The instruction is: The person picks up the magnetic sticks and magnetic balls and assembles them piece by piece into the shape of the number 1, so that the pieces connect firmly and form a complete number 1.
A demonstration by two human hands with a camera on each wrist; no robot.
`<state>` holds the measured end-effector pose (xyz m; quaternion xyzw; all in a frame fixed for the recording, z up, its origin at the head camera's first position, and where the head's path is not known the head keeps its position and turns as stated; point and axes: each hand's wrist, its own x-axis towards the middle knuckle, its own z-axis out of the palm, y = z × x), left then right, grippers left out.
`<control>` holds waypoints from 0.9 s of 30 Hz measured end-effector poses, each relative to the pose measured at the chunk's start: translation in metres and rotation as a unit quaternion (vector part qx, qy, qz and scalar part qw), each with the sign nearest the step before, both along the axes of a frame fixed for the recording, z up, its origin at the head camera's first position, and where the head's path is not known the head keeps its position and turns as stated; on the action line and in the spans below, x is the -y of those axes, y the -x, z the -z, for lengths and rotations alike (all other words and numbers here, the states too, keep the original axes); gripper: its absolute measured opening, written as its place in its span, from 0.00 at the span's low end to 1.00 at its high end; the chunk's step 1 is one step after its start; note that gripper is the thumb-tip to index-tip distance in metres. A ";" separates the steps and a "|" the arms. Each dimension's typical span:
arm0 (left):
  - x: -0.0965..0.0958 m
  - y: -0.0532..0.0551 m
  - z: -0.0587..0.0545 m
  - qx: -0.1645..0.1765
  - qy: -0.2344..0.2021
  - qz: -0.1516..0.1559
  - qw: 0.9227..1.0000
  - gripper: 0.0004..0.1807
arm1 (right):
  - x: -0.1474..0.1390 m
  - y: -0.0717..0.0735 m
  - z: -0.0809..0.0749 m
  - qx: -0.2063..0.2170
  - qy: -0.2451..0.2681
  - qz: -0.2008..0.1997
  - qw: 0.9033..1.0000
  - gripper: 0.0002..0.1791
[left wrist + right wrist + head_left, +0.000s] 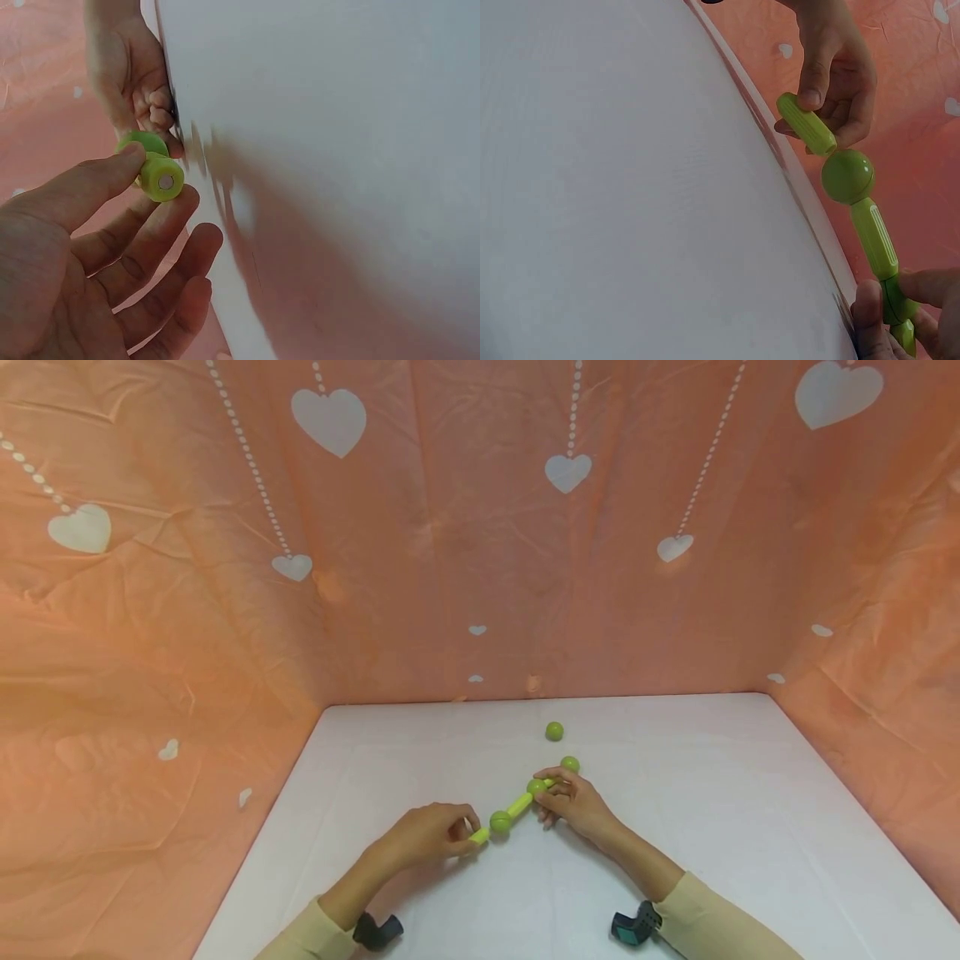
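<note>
My left hand (pixel 435 835) pinches a short yellow-green rod (pixel 808 124) between thumb and fingers. A round pale spot shows in the end of that rod (pixel 166 181) in the left wrist view. Close by the rod's other end is a green ball (pixel 500 821), the near end of a chain of balls and rods. From it a ridged rod (pixel 875 236) leads to a second green ball (pixel 536 786), which my right hand (pixel 573 802) grips with thumb and fingertips. Past these fingers another rod (pixel 904 337) runs toward a third ball (pixel 570 764), partly hidden in the head view.
One loose green ball (pixel 554 731) lies farther back on the white tabletop (pixel 720 793). An orange sheet with pale hearts (pixel 480 568) hangs behind the table and along both sides. Each wrist carries a dark strapped device (pixel 636 923).
</note>
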<state>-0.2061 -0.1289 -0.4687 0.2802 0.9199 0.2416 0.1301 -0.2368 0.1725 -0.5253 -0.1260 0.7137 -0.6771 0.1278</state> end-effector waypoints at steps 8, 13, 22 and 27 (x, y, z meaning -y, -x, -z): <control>-0.004 0.000 0.006 -0.006 -0.001 -0.002 1.000 0.11 | 0.000 0.001 0.002 -0.004 -0.003 -0.004 1.000 0.25; -0.005 -0.001 0.007 -0.007 0.004 -0.002 1.000 0.12 | -0.001 0.001 0.003 -0.003 0.002 -0.006 1.000 0.25; -0.005 -0.001 0.007 0.000 -0.003 -0.014 1.000 0.10 | 0.000 0.001 0.002 -0.005 0.002 -0.002 1.000 0.25; -0.005 -0.001 0.007 0.004 -0.010 -0.020 1.000 0.08 | -0.001 0.001 0.002 -0.005 0.000 -0.001 1.000 0.25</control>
